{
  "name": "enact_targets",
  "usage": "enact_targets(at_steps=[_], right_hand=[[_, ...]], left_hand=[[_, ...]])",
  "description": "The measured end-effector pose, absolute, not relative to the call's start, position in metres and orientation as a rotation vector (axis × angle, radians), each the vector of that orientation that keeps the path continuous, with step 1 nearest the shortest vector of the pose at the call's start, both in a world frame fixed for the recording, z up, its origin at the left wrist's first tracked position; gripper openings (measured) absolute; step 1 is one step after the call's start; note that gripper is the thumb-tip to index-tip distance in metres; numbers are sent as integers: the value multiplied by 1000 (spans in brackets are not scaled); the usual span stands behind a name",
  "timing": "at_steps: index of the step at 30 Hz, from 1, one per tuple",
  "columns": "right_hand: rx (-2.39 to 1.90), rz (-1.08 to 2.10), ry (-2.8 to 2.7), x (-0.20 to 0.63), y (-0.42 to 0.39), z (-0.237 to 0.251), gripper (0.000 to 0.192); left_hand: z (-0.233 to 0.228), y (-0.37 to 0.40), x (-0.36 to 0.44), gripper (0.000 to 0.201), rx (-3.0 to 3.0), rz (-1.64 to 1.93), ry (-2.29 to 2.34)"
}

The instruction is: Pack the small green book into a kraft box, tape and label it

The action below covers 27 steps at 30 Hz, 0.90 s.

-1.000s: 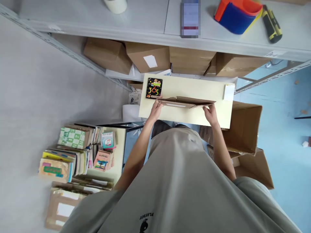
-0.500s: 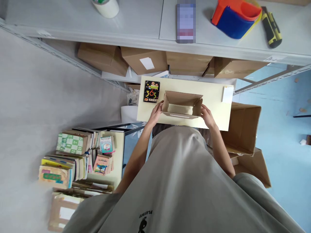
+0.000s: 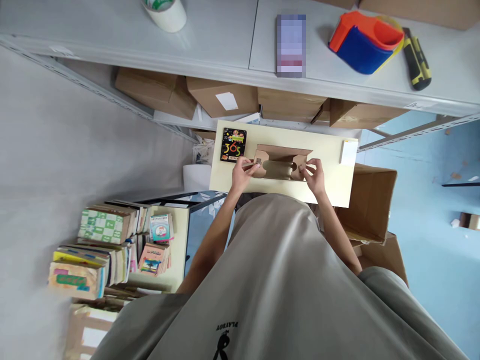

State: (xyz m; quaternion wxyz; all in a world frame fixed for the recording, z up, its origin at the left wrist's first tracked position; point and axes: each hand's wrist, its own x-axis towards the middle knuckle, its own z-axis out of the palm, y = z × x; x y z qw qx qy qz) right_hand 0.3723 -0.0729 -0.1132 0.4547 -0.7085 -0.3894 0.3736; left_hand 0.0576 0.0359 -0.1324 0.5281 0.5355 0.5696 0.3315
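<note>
A small open cardboard box [image 3: 282, 154] stands on the cream tabletop [image 3: 330, 187] in front of my body. At its left end, my left hand [image 3: 243, 172] is closed on the side flap, fingertips bent over the edge. My right hand [image 3: 314, 176] pinches the flap at the opposite end. Both flaps lean inward over the opening, and the pale tabletop shows between them. Left of the box lies a black book [image 3: 233, 145] with a colourful "365" on its cover. A small white box or stack [image 3: 348, 151] sits at the right end of the tabletop.
A grey shelf [image 3: 217, 40] ahead carries a tape roll [image 3: 170, 17], a phone [image 3: 291, 45], an orange-blue tape dispenser [image 3: 365, 42] and a utility knife [image 3: 417, 60]. Cartons [image 3: 213, 97] fill the level below. Book stacks [image 3: 105, 225] stand left; large open cartons [image 3: 371, 200] stand right.
Both hands have moved from the outer ends of the box up onto its end flaps. The flaps now tilt inward. The whole view has shifted slightly.
</note>
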Motion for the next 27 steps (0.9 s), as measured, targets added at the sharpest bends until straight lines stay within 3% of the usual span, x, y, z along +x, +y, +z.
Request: enact_targets(at_steps=[5, 10, 14, 17, 19, 22, 24, 27], right_hand=[[-1706, 1086, -1073, 388, -79, -107, 75], [-1562, 1365, -1091, 404, -88, -98, 103], [-1682, 1160, -1073, 399, -82, -103, 75], [-1749, 1043, -1081, 394, -73, -108, 74], [-1791, 1011, -1107, 395, -67, -111, 88], [-1811, 1023, -1200, 404, -60, -111, 111], [-1800, 1025, -1238, 410, -57, -110, 103], [-1772, 995, -1294, 414, -58, -107, 77]], left_hand=[[-122, 44, 37, 35, 1341, 634, 1086], [-117, 45, 17, 71, 1235, 462, 932], [-116, 42, 25, 57, 1305, 488, 1022], [-121, 43, 37, 49, 1352, 577, 1248], [-124, 45, 44, 54, 1370, 618, 1350], [-123, 49, 48, 82, 1462, 621, 1321], [-119, 52, 48, 80, 1534, 608, 1277], [-115, 52, 48, 49, 1615, 601, 1264]])
